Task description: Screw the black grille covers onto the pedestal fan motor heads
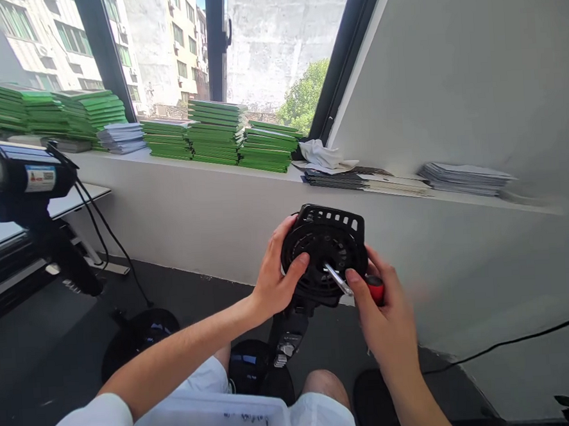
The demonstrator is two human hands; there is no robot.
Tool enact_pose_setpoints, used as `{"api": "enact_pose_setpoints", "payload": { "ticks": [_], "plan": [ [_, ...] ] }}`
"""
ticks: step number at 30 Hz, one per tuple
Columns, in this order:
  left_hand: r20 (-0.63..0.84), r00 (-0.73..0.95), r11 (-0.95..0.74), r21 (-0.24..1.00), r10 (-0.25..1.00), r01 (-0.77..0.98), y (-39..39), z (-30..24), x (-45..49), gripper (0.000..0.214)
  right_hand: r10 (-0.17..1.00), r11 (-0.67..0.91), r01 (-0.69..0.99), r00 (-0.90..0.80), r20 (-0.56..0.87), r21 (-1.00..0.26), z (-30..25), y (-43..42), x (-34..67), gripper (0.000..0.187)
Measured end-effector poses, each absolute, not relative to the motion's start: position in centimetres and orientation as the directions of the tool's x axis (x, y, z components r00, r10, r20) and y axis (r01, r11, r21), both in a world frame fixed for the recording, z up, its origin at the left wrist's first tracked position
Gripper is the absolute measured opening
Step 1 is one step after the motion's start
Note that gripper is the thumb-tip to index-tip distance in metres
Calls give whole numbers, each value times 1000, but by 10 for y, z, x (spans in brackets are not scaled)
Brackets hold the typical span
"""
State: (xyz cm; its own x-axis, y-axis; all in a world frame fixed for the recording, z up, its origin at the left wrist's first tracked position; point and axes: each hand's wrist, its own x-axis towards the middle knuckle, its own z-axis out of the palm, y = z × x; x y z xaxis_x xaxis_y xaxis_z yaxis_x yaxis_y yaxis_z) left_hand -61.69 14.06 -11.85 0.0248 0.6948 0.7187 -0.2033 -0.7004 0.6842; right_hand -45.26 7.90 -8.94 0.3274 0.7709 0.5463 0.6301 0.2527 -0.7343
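A black fan motor head (331, 236) with a round slotted face stands in front of me on a dark stand (292, 334). From its centre a shiny metal shaft (337, 279) juts towards me. My left hand (281, 274) grips the left rim, thumb on the slotted face. On the right side, my right hand (384, 303) holds a screwdriver (375, 289) by its red-and-black handle; its blade is hidden. The right thumb lies beside the shaft's end, and the fingers behind the housing are out of sight.
A white plastic box (258, 410) with small dark screws rests on my lap. At left stands another fan motor (36, 173) with hanging cables (104, 224). Green stacks (217, 133) and papers (468, 177) line the windowsill. A black cable (505, 347) runs along the right.
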Motion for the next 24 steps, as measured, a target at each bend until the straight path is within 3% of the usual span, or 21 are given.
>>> {"api": "enact_pose_setpoints", "payload": {
  "ticks": [8,12,19,24],
  "plan": [
    [700,-64,-685,668,711,-292,115,-119,-614,47,698,203,694,392,600,-690,-84,49,-470,58],
    [687,-87,-684,687,722,-245,117,-114,-616,45,684,234,682,391,616,-693,-82,50,-471,56],
    [690,-109,-697,694,716,-182,130,-132,-611,48,862,271,509,250,442,-817,-86,85,-452,65],
    [703,-94,-709,693,705,-131,145,-134,-613,53,875,287,473,225,429,-833,-88,84,-451,70]
  ]
}}
